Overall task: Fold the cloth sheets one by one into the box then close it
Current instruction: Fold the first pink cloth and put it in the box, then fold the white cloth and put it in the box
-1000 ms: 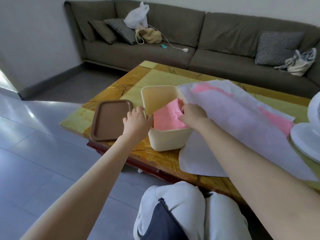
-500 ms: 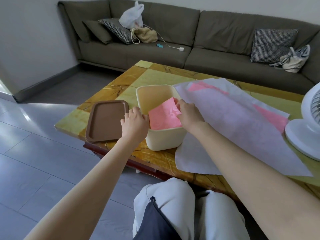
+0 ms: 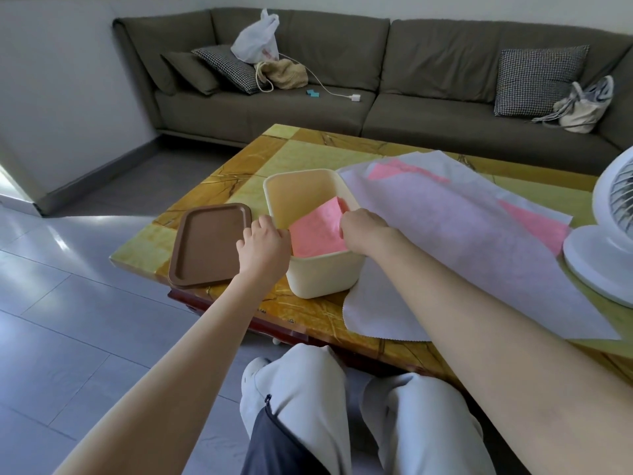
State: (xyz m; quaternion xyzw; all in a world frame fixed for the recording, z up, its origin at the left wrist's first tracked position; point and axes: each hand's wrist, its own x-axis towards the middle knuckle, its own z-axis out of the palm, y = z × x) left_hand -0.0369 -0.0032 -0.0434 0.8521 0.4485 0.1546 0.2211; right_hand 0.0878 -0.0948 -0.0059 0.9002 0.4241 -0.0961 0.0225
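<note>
A cream plastic box (image 3: 322, 275) stands on the yellow table (image 3: 301, 152), and a folded pink cloth (image 3: 317, 231) leans inside it. My right hand (image 3: 363, 231) is at the box's right rim, its fingers curled on the pink cloth's edge. My left hand (image 3: 263, 248) grips the box's left rim. To the right of the box lies a stack of cloth sheets (image 3: 462, 241), white on top with pink ones showing beneath. Left of the box lies its brown lid (image 3: 205, 245), upside down.
A white fan (image 3: 606, 234) stands on the table's right edge, next to the sheets. A grey sofa (image 3: 376, 97) with cushions and bags runs along the wall behind. My knees (image 3: 342, 406) are at the table's near edge.
The pink cloth has sunk a little deeper into the box under my right hand. My left hand stays on the box's left rim.
</note>
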